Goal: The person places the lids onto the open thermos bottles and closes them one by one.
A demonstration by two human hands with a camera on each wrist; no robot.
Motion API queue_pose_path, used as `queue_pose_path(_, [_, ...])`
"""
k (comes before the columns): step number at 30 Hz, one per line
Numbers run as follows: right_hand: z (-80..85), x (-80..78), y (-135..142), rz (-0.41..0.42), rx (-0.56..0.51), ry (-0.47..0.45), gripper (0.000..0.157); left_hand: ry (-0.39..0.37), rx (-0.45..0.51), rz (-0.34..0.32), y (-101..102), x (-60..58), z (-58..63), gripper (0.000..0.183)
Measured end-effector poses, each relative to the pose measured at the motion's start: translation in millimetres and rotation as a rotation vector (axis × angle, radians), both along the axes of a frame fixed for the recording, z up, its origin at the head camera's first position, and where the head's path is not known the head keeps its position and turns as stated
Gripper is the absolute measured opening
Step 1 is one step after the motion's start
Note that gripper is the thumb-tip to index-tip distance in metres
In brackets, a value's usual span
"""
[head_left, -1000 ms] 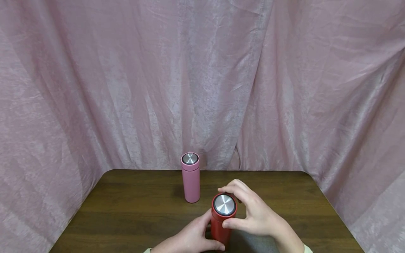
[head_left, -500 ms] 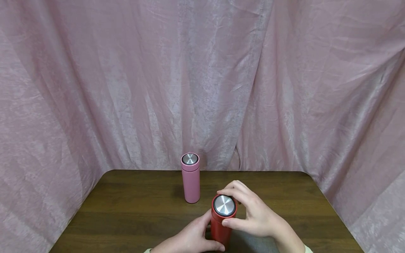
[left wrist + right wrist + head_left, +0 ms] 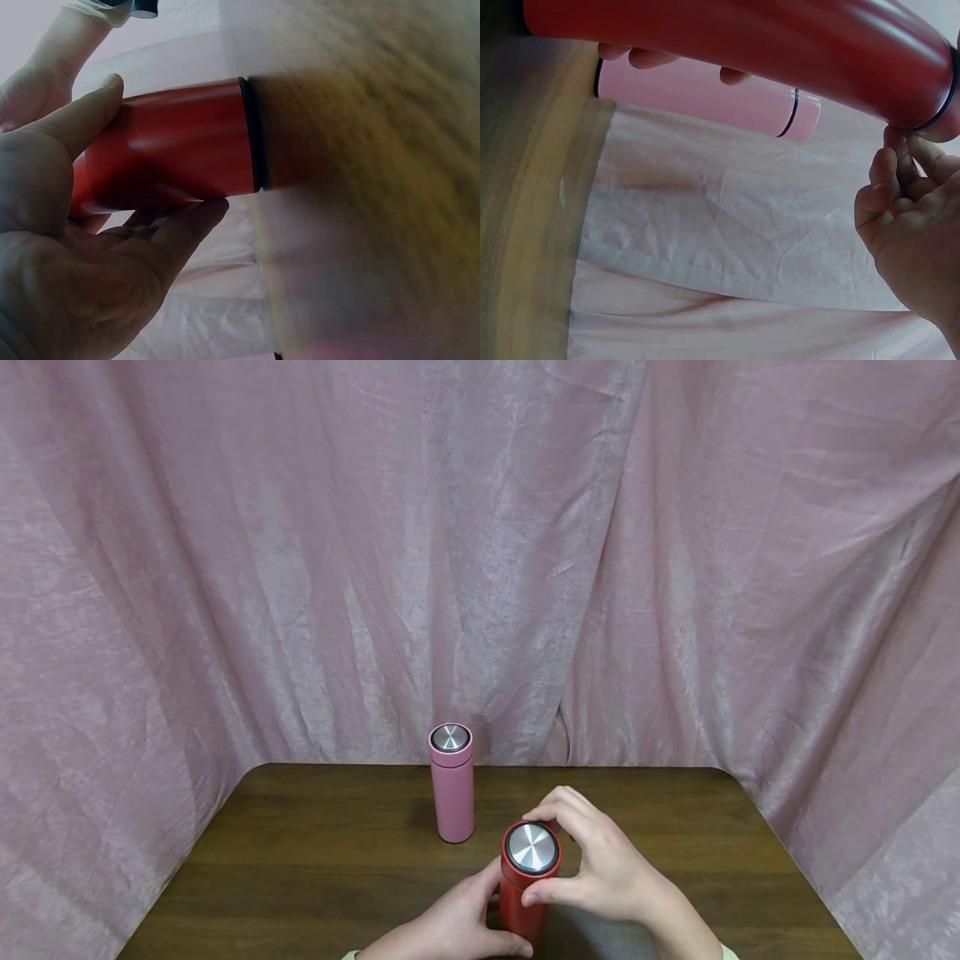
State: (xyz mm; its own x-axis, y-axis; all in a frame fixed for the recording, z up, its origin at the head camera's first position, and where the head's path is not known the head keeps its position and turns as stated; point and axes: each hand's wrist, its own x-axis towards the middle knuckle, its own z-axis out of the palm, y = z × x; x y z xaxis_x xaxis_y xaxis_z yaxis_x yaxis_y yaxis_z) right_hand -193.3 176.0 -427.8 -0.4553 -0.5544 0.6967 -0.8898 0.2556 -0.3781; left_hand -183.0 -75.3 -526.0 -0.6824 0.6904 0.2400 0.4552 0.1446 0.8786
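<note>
A red thermos flask (image 3: 517, 906) with a shiny metal disc on its lid (image 3: 532, 847) stands upright on the wooden table. My left hand (image 3: 463, 917) grips the body, thumb on the near side; the left wrist view shows fingers on both sides of the red flask (image 3: 172, 146), its black base ring at the tabletop. Around the lid curl the fingers and thumb of my right hand (image 3: 611, 870). In the right wrist view, fingertips of the right hand (image 3: 922, 225) touch the flask near the dark seam below the lid. Parts of the left fingers are hidden behind the flask.
A pink thermos flask (image 3: 453, 802) stands upright farther back, left of the red one. The brown wooden table (image 3: 300, 860) has rounded back corners. Pink velvety curtains (image 3: 375, 568) hang behind and on both sides.
The right hand's fingertips shift slightly right along the lid's far edge, and its thumb slides a little left. The left hand and both flasks stay in place.
</note>
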Motion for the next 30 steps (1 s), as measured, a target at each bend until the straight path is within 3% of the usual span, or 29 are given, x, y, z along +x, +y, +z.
queue_pose_path(10, [-1.9,0.7,6.0,0.053,0.101,-0.010,0.070,-0.052,0.025,-0.008,0.1,0.4,-0.6,0.078])
queue_pose_path(18, [-1.5,-0.1,3.5,0.089,0.052,0.007,0.061,-0.061,0.017,-0.006,0.3,1.1,0.5,0.080])
queue_pose_path(30, [-1.2,-0.3,1.5,0.011,0.006,0.000,0.064,-0.018,0.015,-0.002,0.9,0.1,-0.6,0.080])
